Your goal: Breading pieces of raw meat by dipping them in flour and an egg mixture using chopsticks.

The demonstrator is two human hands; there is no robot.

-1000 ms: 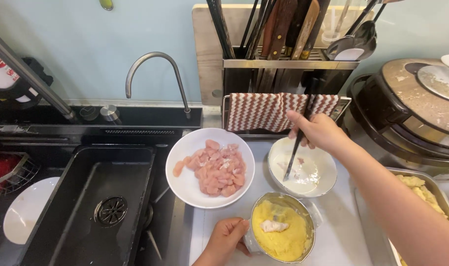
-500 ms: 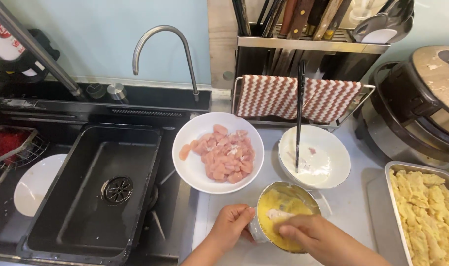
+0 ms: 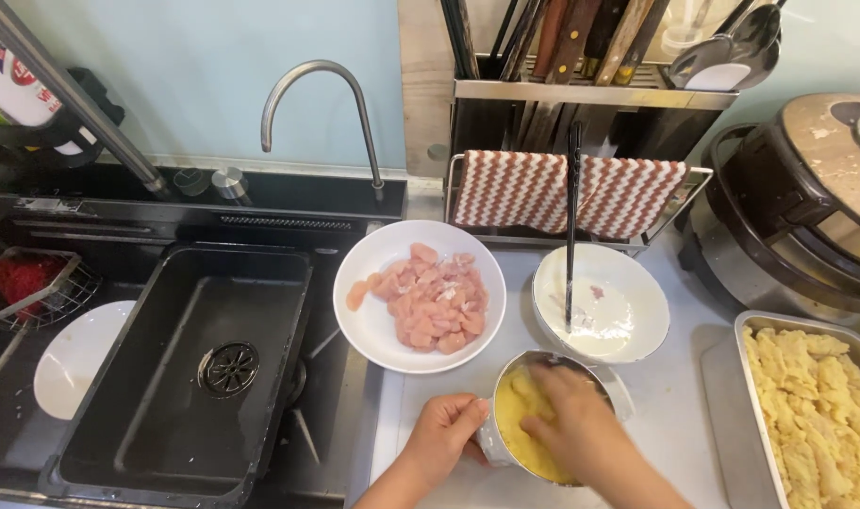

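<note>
The small round steel bowl of yellow crumb coating [image 3: 543,415] stood on the pale table [image 3: 675,415], near its front edge, just in front of the two white dishes. The person's left hand [image 3: 444,438] was curled against the bowl's left wall, gripping it to keep it steady. The right hand [image 3: 581,429] was down inside the bowl, fingers bent into the yellow crumbs; whether it closed on anything underneath I could not tell.

Behind it lay the wide white plate of raw pink meat pieces [image 3: 421,297], and to its right the shallow white bowl with a smear of pale liquid [image 3: 604,306], a pair of dark chopsticks [image 3: 571,217] standing in it and leaning on the rack. A rectangular metal tray of coated yellow pieces [image 3: 812,396] sat at the far right, the black sink [image 3: 185,358] to the left.

The steel bowl looked light and smooth, apt to skid on the table, so a hold on its wall or rim suited it. The crumbs looked loose and dry; the meat would likely be soft and slippery.
</note>
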